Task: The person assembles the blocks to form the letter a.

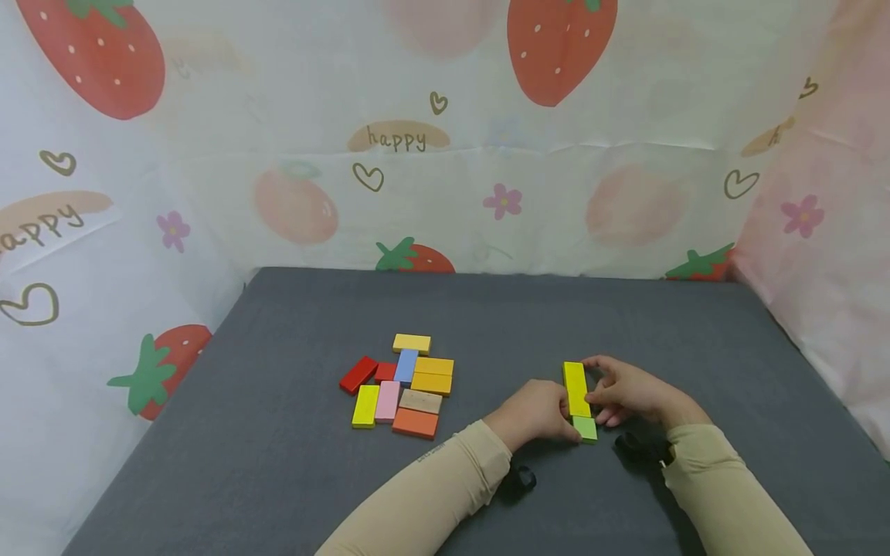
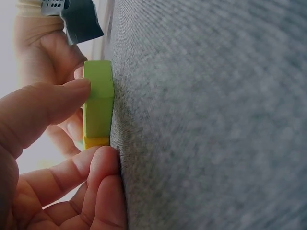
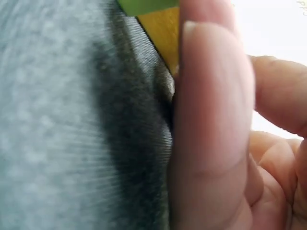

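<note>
On the right part of the table, a bright yellow block point(image 1: 576, 390) lies lengthwise, its near end against a light green block point(image 1: 585, 429). My left hand point(image 1: 534, 413) is at their left side. In the left wrist view, its thumb presses the green block point(image 2: 99, 112) and its curled fingers reach the yellow block's edge point(image 2: 97, 142). From the right, my right hand point(image 1: 636, 394) holds the yellow block, one finger at the far end and the thumb along the side. The right wrist view is mostly filled by a finger point(image 3: 211, 105), hiding most of the yellow block point(image 3: 163, 36).
Left of the hands lies a flat cluster of blocks, including a pink block point(image 1: 387, 401), a blue block point(image 1: 406, 366), an orange block point(image 1: 416, 422) and a red block point(image 1: 358, 374). A grey cloth point(image 1: 278, 479) covers the table. Behind it hangs a strawberry-print curtain point(image 1: 445, 208).
</note>
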`<state>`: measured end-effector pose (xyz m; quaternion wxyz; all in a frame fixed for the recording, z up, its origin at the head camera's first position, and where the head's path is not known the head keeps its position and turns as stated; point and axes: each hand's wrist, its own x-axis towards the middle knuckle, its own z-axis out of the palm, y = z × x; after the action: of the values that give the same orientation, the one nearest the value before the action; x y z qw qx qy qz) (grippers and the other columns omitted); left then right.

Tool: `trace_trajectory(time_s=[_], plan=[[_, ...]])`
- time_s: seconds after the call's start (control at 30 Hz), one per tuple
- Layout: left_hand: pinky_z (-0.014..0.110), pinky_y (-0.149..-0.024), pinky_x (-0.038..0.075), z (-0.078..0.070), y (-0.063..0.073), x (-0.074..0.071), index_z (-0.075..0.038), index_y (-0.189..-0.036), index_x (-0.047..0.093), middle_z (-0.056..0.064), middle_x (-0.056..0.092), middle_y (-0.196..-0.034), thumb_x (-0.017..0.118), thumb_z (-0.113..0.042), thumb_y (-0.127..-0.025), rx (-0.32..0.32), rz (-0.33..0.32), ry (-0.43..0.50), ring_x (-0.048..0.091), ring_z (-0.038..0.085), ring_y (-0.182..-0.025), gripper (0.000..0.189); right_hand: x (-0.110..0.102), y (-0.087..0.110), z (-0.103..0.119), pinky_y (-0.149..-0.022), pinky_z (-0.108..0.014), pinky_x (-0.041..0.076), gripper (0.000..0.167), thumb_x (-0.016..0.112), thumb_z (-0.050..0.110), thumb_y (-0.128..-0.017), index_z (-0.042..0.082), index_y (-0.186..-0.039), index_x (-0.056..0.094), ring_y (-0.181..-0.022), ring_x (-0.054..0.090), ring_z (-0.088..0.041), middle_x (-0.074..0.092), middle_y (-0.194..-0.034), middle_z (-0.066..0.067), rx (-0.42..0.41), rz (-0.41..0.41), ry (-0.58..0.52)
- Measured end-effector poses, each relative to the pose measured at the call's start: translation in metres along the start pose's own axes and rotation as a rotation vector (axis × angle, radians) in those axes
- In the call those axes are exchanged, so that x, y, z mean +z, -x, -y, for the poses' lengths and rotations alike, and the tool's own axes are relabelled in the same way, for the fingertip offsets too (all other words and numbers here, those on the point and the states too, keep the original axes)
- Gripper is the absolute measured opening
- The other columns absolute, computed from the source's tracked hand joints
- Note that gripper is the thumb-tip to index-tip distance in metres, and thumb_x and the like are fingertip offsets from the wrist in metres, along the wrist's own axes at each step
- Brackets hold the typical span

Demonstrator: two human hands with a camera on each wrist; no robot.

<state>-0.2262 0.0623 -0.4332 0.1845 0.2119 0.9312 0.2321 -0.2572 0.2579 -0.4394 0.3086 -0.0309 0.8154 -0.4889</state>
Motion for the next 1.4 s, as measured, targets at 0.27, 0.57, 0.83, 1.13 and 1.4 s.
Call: trace_trajectory(time_s=[0.27, 0.57, 0.83, 1.13, 1.4], plan=[[0.019, -0.053, 0.036, -0.002, 0.000, -0.002, -0.018, -0.074, 0.057, -0.008, 0.049, -0.066, 0.081, -0.035, -0.078, 0.017, 0.000, -0.024, 0.043, 0.007, -0.058, 0.030, -0.002, 0.002, -0.005, -0.062, -0.029, 0.057, 0.070, 0.062, 0.017, -0.096, 0.004, -0.150, 0.019, -0.064, 0.066, -0.014, 0.060, -0.088, -0.010, -0.013, 0.015, -0.023], [0.019, -0.053, 0.035, -0.003, 0.000, 0.000, -0.018, -0.074, 0.056, -0.008, 0.049, -0.065, 0.081, -0.034, -0.078, 0.025, -0.001, -0.025, 0.043, 0.007, -0.058, 0.030, -0.004, 0.002, -0.009, -0.064, -0.031, 0.058, 0.070, 0.062, 0.016, -0.095, 0.004, -0.149, 0.019, -0.066, 0.067, -0.015, 0.061, -0.087, -0.010, -0.019, 0.009, -0.038], [0.019, -0.052, 0.035, 0.001, 0.000, -0.002, -0.018, -0.074, 0.057, -0.007, 0.048, -0.065, 0.081, -0.034, -0.078, 0.027, 0.004, 0.011, 0.043, 0.007, -0.057, 0.029, -0.002, 0.002, -0.007, -0.065, -0.031, 0.058, 0.070, 0.062, 0.016, -0.095, 0.002, -0.149, 0.020, -0.067, 0.066, -0.016, 0.061, -0.087, -0.009, -0.026, 0.009, -0.036], [0.022, -0.056, 0.041, 0.028, 0.003, -0.026, -0.016, -0.084, 0.063, -0.004, 0.057, -0.077, 0.080, -0.034, -0.080, 0.007, 0.016, 0.063, 0.050, 0.010, -0.065, 0.025, 0.001, -0.002, -0.003, -0.061, -0.030, 0.057, 0.071, 0.064, 0.023, -0.095, 0.004, -0.149, 0.022, -0.064, 0.063, -0.015, 0.061, -0.087, -0.009, 0.005, -0.051, 0.004], [0.024, -0.063, 0.045, 0.064, 0.017, -0.058, -0.014, -0.094, 0.066, -0.002, 0.060, -0.084, 0.078, -0.030, -0.083, -0.023, -0.039, 0.090, 0.053, 0.012, -0.070, 0.023, 0.003, -0.005, -0.005, -0.063, -0.030, 0.057, 0.070, 0.066, 0.022, -0.093, 0.005, -0.148, 0.025, -0.067, 0.064, -0.016, 0.062, -0.088, -0.009, 0.006, -0.069, 0.002]])
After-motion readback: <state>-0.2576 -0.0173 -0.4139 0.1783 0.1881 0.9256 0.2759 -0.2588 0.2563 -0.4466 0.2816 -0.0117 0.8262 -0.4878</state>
